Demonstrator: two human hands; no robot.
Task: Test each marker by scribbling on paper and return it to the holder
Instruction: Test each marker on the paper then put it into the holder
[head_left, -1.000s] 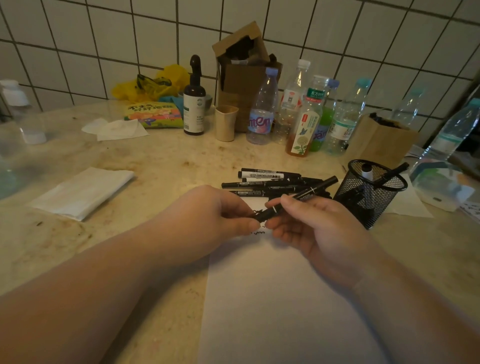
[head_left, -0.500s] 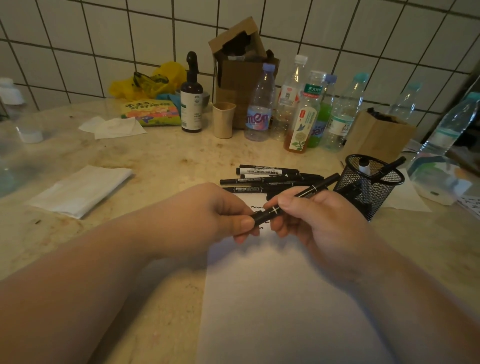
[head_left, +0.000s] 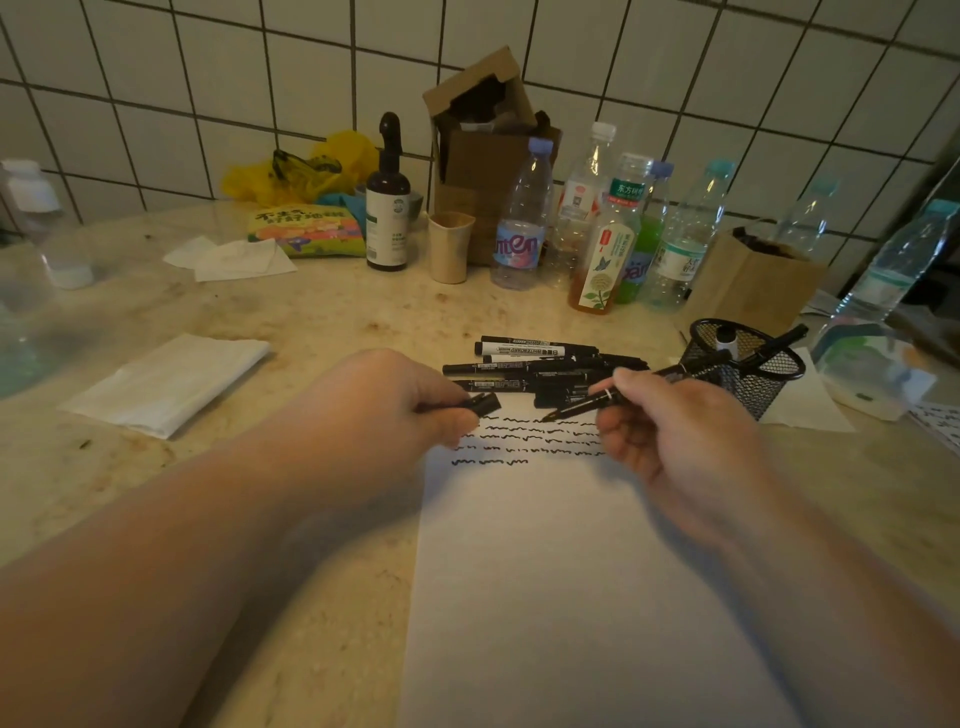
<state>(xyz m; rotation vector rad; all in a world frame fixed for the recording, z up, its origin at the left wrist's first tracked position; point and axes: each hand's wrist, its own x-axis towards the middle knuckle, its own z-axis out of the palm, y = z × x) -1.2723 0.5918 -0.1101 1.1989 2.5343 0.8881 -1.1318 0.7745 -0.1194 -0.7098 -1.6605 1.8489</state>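
The right hand (head_left: 675, 441) gripped an uncapped marker (head_left: 597, 402), its tip just above the scribbled paper (head_left: 561, 597); the left hand (head_left: 395, 405) pinched the cap (head_left: 485, 403). Beyond lay more markers (head_left: 530, 364) — and to their right the mesh holder (head_left: 748, 364), holding a few.

1. Marker (head_left: 522, 352) in the pile: white label reads "WHITEBOARD MARKER".
2. Tea bottle (head_left: 605, 254): green cap band reads "东方树叶".
3. Clear bottle (head_left: 519, 228): blue label shows large letters, seemingly "nten"; left part curves out of sight.
4. Snack bag (head_left: 306, 234): yellow Chinese characters, not legible.
5. Dark pump bottle (head_left: 387, 208): label print too small to read.
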